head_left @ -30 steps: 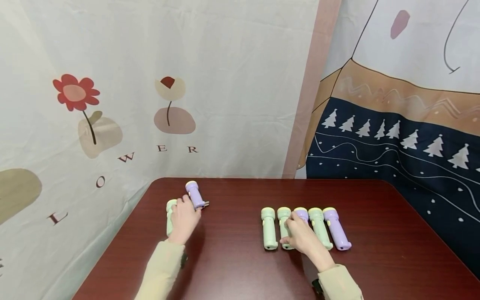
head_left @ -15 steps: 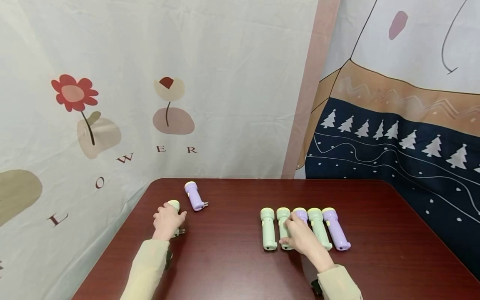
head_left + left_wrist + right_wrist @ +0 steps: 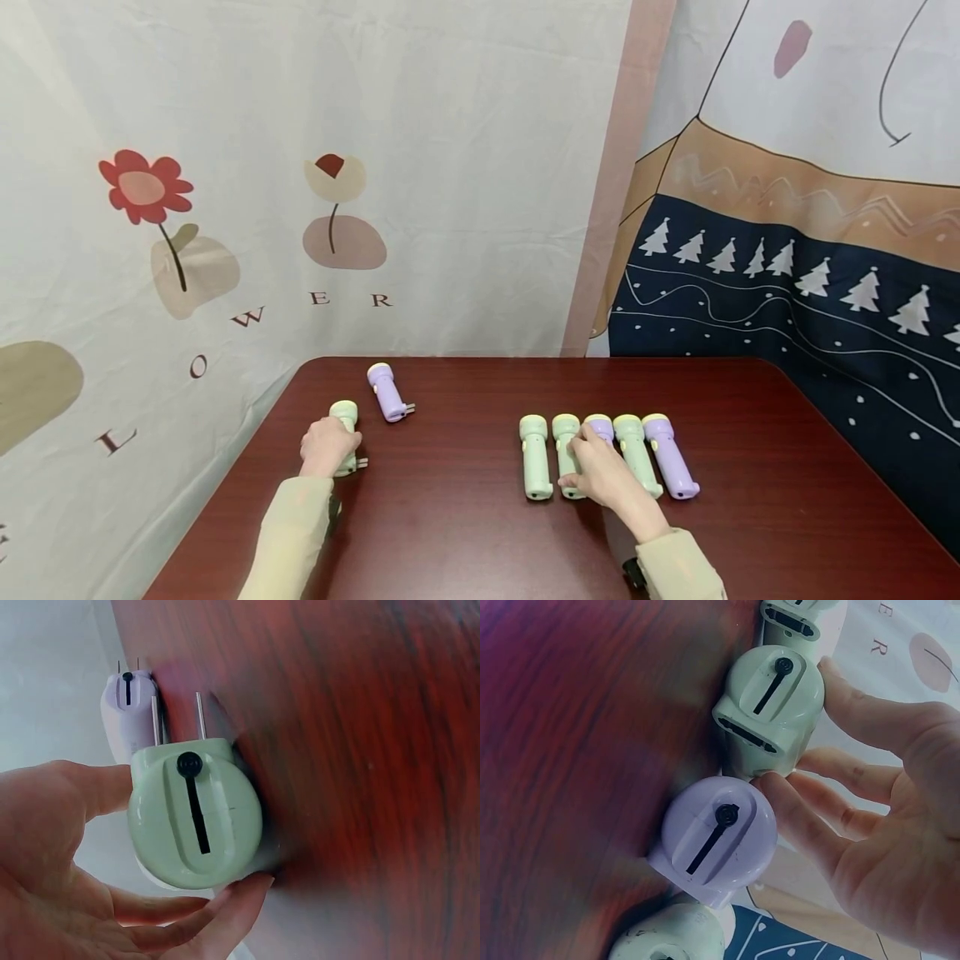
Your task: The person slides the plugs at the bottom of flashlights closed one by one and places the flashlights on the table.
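My left hand (image 3: 328,445) grips a light green flashlight (image 3: 344,410) on the left of the table. In the left wrist view, its round end cap (image 3: 161,817) has a black slider and two metal plug prongs sticking out, with my thumb and fingers on opposite sides. A purple flashlight (image 3: 387,394), prongs also out, lies just beyond. On the right, my right hand (image 3: 603,475) reaches over a row of flashlights and holds the second one, light green (image 3: 780,694), between thumb and fingers. A purple flashlight (image 3: 720,832) lies right beside those fingers, partly hidden by the hand in the head view.
The row also has a green flashlight (image 3: 536,458) at its left end, another green one (image 3: 636,454) and a purple one (image 3: 670,458) at its right end. All rest on a dark red wooden table (image 3: 450,533). Printed cloths (image 3: 465,183) hang behind it.
My left hand has moved left and back from beside the purple flashlight onto the green one, and its fingers have closed round it. My right hand stays over the row.
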A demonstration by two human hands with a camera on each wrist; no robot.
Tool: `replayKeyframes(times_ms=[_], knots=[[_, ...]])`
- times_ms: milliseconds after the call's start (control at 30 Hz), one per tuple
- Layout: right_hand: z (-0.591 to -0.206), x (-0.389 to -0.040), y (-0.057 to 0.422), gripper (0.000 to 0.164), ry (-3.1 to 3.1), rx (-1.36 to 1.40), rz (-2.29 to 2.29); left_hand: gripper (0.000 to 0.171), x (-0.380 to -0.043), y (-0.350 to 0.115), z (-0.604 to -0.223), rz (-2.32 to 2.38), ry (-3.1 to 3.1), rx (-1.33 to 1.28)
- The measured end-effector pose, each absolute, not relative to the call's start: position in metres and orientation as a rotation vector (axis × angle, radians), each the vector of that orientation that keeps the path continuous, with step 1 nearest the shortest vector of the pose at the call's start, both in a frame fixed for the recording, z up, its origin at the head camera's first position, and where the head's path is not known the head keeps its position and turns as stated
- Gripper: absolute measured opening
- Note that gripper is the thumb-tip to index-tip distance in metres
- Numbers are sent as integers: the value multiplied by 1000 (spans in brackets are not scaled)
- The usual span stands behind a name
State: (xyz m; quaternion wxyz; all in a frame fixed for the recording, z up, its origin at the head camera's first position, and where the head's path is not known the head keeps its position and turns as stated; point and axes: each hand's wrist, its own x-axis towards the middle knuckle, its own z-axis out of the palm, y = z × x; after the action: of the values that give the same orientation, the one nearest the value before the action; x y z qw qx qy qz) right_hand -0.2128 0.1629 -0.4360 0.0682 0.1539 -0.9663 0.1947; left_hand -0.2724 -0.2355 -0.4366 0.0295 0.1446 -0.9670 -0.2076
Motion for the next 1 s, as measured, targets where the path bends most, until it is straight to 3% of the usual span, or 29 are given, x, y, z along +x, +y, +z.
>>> replayKeyframes(times_ms=[633,1000], knots=[[-436,-211,163,35,-2902,423,559,24,-269,-238,-437,-703,-2935,406],[-433,-210,161,31,-2858,415,540,29,-261,-214,-429,-716,-2903,341]])
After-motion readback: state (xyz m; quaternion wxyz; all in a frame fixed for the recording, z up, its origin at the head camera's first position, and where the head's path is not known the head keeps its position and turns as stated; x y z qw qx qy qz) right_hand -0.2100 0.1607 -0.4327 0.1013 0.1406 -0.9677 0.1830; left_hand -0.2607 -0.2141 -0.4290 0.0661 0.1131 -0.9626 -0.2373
